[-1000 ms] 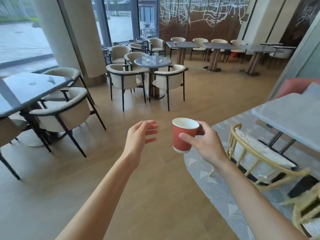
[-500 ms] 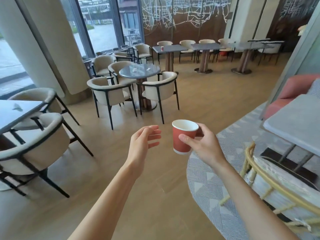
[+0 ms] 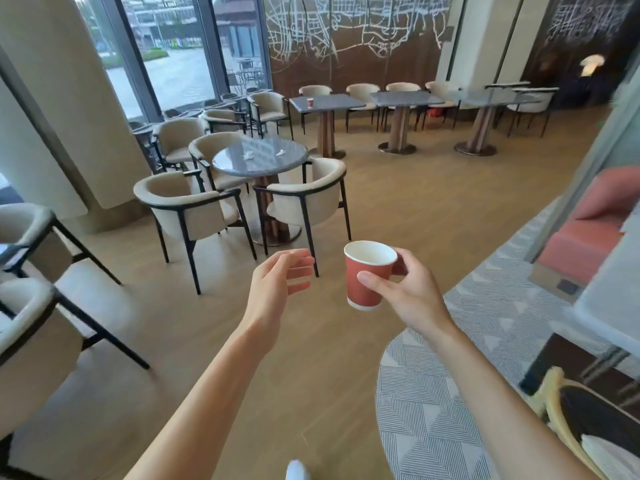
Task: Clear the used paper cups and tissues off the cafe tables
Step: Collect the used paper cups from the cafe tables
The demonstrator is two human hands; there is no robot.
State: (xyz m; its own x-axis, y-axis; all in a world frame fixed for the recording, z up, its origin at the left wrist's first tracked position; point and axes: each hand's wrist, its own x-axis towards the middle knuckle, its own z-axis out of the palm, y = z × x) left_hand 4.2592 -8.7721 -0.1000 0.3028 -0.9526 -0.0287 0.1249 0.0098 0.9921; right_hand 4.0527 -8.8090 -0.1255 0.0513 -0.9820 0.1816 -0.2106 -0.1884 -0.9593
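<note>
Cup [image 3: 367, 277] sits upright in mid-frame, red with a white rim, pinched by the right hand [image 3: 410, 292] with thumb on the near side and fingers wrapped round the back. Left hand [image 3: 277, 289] floats just beside it, fingers loose and spread, holding nothing. Further up, tissues [image 3: 249, 154] lie on the round table [image 3: 259, 157], and a second cup [image 3: 310, 102] stands on the square table [image 3: 327, 102] near the top.
</note>
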